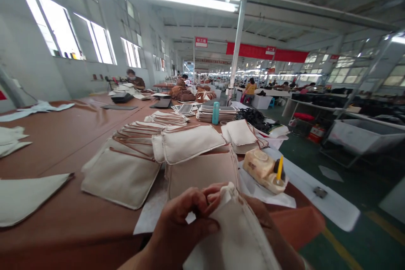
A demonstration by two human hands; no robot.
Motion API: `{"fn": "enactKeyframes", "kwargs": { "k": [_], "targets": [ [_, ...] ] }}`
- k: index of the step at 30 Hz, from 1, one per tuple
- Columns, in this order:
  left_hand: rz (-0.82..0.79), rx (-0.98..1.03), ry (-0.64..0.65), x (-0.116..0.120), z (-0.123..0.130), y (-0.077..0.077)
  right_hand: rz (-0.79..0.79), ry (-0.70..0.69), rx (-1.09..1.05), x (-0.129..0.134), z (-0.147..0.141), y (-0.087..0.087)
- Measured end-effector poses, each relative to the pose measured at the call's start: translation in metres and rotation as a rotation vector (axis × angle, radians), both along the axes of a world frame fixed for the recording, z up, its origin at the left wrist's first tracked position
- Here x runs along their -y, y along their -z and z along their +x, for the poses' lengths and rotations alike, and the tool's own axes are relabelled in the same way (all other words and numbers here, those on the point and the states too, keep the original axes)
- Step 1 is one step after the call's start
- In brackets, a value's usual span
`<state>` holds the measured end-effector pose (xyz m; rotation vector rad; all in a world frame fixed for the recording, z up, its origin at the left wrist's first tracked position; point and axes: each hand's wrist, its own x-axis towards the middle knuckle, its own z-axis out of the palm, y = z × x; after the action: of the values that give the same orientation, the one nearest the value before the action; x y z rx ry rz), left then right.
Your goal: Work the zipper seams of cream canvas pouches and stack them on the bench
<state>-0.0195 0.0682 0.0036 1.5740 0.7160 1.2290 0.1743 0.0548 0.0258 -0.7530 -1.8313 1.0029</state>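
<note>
"Where's the cream canvas panel [232, 232] lying?"

"Between my hands, its long axis slanting up from the bottom of my view. My left hand [180, 223] is nearer its top corner and pinches it. My right hand [262, 228] is half hidden behind it; I can't tell whether it's gripping."

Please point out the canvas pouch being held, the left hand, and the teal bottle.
Canvas pouch [234, 232]: head view, on its front face.
Left hand [182, 219]: head view, on the back of the hand.
Teal bottle [215, 113]: head view, on the middle of its body.
</note>
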Motion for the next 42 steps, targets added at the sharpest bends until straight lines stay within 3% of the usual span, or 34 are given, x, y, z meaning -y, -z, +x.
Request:
{"fn": "enactKeyframes", "kwargs": {
  "k": [5,8,10,14,18,21,24,27,31,37,42],
  "targets": [
    [0.064,-0.022,-0.031,0.017,0.006,0.002,0.028,-0.082,-0.194,0.016,-0.003,0.018],
    [0.038,-0.015,0.129,0.023,-0.002,-0.004,0.202,-0.04,-0.124,0.022,0.002,0.024],
    [-0.045,-0.075,0.269,0.018,-0.016,-0.007,0.257,0.062,0.003,0.028,0.009,0.023],
    [-0.195,-0.433,0.46,-0.008,-0.054,-0.012,0.24,0.292,0.369,0.039,0.021,0.029],
    [-0.08,-0.868,0.469,-0.019,-0.067,-0.013,0.306,0.204,0.459,0.048,0.017,0.048],
    [-0.115,-0.75,0.644,-0.009,-0.058,-0.008,0.381,0.207,0.437,0.057,0.007,0.056],
    [-0.343,-0.447,0.782,0.004,-0.048,-0.002,0.449,0.225,0.441,0.064,0.002,0.056],
    [-0.447,-0.344,0.717,0.011,-0.042,-0.003,0.482,0.224,0.432,0.068,0.001,0.054],
    [-0.368,-0.397,0.546,0.014,-0.032,-0.014,0.392,0.205,0.4,0.072,-0.001,0.047],
    [-0.485,-0.344,0.623,0.017,-0.028,-0.029,0.233,0.104,0.331,0.073,-0.003,0.028],
    [-0.552,-0.3,0.621,0.019,-0.032,-0.032,0.284,0.11,0.272,0.077,-0.006,0.014]
  ]
}}
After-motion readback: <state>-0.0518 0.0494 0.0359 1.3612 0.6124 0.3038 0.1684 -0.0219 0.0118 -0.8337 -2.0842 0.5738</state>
